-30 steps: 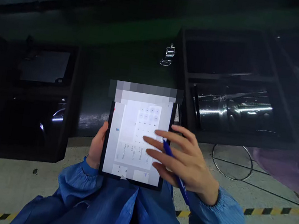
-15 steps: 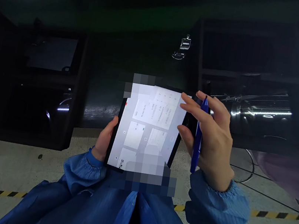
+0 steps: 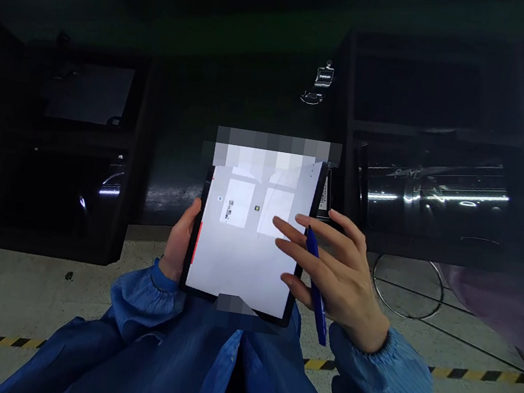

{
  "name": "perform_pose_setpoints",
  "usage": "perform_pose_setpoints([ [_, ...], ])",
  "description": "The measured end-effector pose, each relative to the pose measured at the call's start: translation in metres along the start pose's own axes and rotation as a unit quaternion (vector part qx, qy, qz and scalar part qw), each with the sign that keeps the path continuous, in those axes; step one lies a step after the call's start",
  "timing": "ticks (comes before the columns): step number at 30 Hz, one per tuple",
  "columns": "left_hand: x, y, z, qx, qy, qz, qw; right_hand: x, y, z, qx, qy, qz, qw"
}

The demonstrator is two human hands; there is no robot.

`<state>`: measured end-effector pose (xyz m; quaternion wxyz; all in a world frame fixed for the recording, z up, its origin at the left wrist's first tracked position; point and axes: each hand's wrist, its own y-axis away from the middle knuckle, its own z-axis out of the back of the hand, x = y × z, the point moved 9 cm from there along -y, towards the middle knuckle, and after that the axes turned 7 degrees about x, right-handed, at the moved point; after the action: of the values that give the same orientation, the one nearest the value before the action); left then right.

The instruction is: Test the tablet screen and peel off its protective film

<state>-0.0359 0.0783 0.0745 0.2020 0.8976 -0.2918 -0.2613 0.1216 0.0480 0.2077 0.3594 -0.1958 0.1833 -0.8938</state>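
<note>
A tablet (image 3: 242, 266) with a bright white screen leans toward my lap. My left hand (image 3: 179, 240) grips its left edge, thumb in front and the other fingers hidden behind. On the screen are small pale page pictures, one with a dark code-like pattern. My right hand (image 3: 334, 270) hovers over the tablet's right side, fingers spread, and I cannot tell whether a fingertip touches the glass. A blue pen (image 3: 317, 287) is tucked between the fingers of that hand, its dark tip pointing up and its other end down past the palm. Blurred blocks cover the tablet's top and bottom edges.
A dark bench (image 3: 185, 146) spans the space ahead. On it are a black tray (image 3: 126, 202) at left, another black tray (image 3: 355, 99) with shiny plastic at right, and a small metal clasp-like piece (image 3: 323, 82). A wire stool ring (image 3: 375, 295) and purple cloth (image 3: 486, 309) are lower right.
My right hand has moved down and left over the tablet, and the pen has tilted with it. The screen's pages have scrolled upward. My left hand keeps its hold.
</note>
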Motion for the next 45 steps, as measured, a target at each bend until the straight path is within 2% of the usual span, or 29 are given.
perform_pose_setpoints([
  [3,-0.002,0.001,0.002,-0.008,-0.011,-0.007,1.0,-0.005,-0.001,-0.003,0.017,0.009,-0.019,1.0],
  [9,-0.001,0.002,0.003,-0.01,-0.015,0.002,1.0,-0.007,0.002,0.007,-0.027,-0.003,-0.03,0.999],
  [16,-0.003,0.004,0.0,-0.007,-0.015,-0.007,1.0,-0.007,0.003,-0.006,0.009,-0.005,-0.029,1.0],
  [24,-0.002,0.001,0.0,0.002,-0.018,-0.003,1.0,-0.006,0.002,0.0,-0.003,-0.018,-0.026,0.999],
  [30,-0.007,0.004,0.004,-0.021,-0.016,-0.017,1.0,-0.007,0.003,-0.001,-0.021,-0.017,-0.03,0.999],
  [34,-0.005,0.004,0.002,-0.017,-0.003,-0.017,1.0,-0.008,0.003,0.001,-0.021,-0.016,-0.04,0.999],
  [38,-0.005,0.001,0.004,-0.045,0.013,-0.033,0.998,-0.012,0.004,0.004,-0.017,-0.02,-0.054,0.998],
  [45,-0.007,0.0,0.006,-0.055,0.021,-0.053,0.997,-0.02,0.007,0.012,-0.05,-0.034,-0.073,0.996],
])
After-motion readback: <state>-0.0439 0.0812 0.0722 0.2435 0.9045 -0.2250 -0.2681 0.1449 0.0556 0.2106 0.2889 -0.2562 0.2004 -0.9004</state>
